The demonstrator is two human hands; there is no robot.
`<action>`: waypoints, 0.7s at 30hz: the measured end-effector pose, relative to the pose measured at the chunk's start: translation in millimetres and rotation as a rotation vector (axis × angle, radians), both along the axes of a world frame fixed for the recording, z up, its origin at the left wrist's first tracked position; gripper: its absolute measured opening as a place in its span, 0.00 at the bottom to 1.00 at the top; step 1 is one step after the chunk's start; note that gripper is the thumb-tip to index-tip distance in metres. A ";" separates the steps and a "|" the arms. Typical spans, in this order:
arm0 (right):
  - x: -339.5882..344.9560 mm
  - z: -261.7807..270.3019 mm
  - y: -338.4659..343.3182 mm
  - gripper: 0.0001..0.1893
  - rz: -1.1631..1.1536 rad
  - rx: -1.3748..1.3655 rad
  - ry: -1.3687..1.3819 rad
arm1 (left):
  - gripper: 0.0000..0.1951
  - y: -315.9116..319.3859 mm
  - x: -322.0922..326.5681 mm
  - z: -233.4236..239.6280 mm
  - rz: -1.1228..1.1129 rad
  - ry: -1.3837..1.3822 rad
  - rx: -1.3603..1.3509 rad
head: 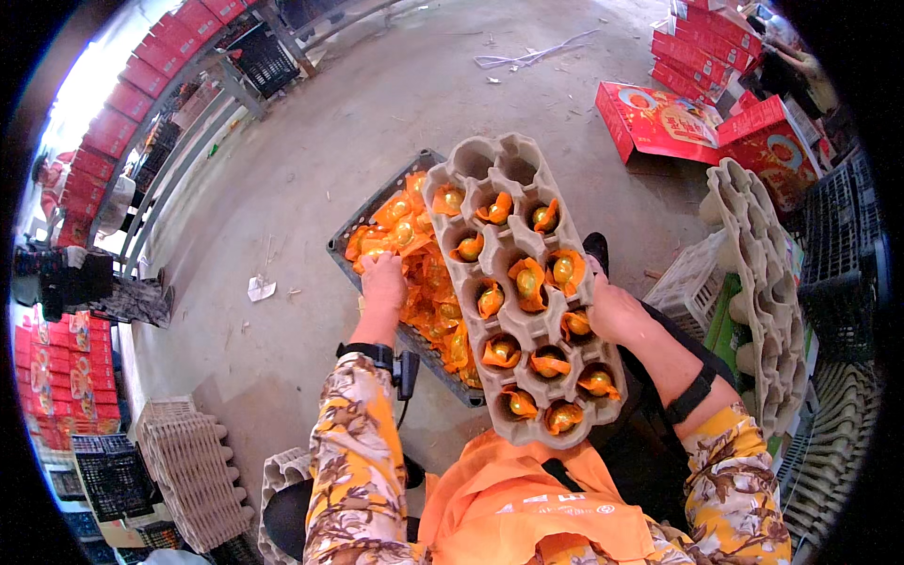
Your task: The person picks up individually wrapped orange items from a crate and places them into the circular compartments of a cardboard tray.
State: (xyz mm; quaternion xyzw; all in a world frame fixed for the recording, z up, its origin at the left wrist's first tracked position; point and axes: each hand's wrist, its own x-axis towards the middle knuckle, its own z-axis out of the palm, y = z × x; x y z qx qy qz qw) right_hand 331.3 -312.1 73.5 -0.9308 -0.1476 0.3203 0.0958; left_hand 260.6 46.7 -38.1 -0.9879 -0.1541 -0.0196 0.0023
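Observation:
A grey moulded-pulp tray (494, 282) lies tilted over the right part of a dark plastic crate (367, 201). Most of its cups hold a round yellow item in orange wrapping (528, 282); the two cups at its far end hold nothing. My right hand (618, 311) grips the tray's right edge, its thumb up near the rim. Inside the crate is a heap of the same orange-wrapped items (427, 282). My left hand (383, 279) reaches onto this heap at the crate's left side, fingers pointing down; whether it grips an item is hidden.
Stacked pulp trays (191, 466) stand at lower left, and more pulp trays (759, 304) at right beside a white plastic basket (688, 275). Red boxes (657, 123) lie at upper right, near a person's arm (805, 67). Red cartons line a rack (187, 152) at left.

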 end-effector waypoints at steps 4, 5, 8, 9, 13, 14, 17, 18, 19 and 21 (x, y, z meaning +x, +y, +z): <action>0.1 -4.5 -1.7 0.16 -0.006 0.010 -0.023 | 0.09 -23.5 6.8 -17.9 0.125 0.112 0.038; 1.6 -7.9 -2.2 0.17 -0.006 0.014 -0.023 | 0.09 -25.2 6.1 -16.3 0.097 0.190 0.004; 3.2 -6.1 -3.3 0.17 -0.006 0.012 0.013 | 0.09 -34.5 -4.7 -14.3 0.028 0.283 -0.052; 3.0 -4.4 -3.2 0.17 -0.009 0.011 0.031 | 0.09 -39.7 -12.8 -14.1 0.011 0.213 -0.035; 3.4 -7.5 -5.9 0.16 -0.011 0.031 -0.024 | 0.09 -52.6 -27.7 -11.4 0.041 0.094 -0.024; 4.0 -19.1 -7.5 0.16 -0.012 0.048 -0.050 | 0.10 -52.2 -21.8 -10.8 0.068 0.099 -0.033; 3.9 -12.2 -4.6 0.16 -0.005 0.079 -0.052 | 0.12 -26.2 -13.3 -17.3 0.174 -0.030 -0.167; 3.1 -11.1 -6.2 0.16 0.001 0.087 -0.056 | 0.14 -10.5 -11.9 -18.0 0.130 -0.182 -0.260; 1.6 -13.2 -6.0 0.16 0.013 0.096 -0.054 | 0.16 6.7 -13.5 -11.8 0.081 -0.313 -0.396; 3.6 -24.5 -9.1 0.16 -0.003 0.073 -0.073 | 0.17 14.8 -18.8 6.3 0.108 -0.505 -0.848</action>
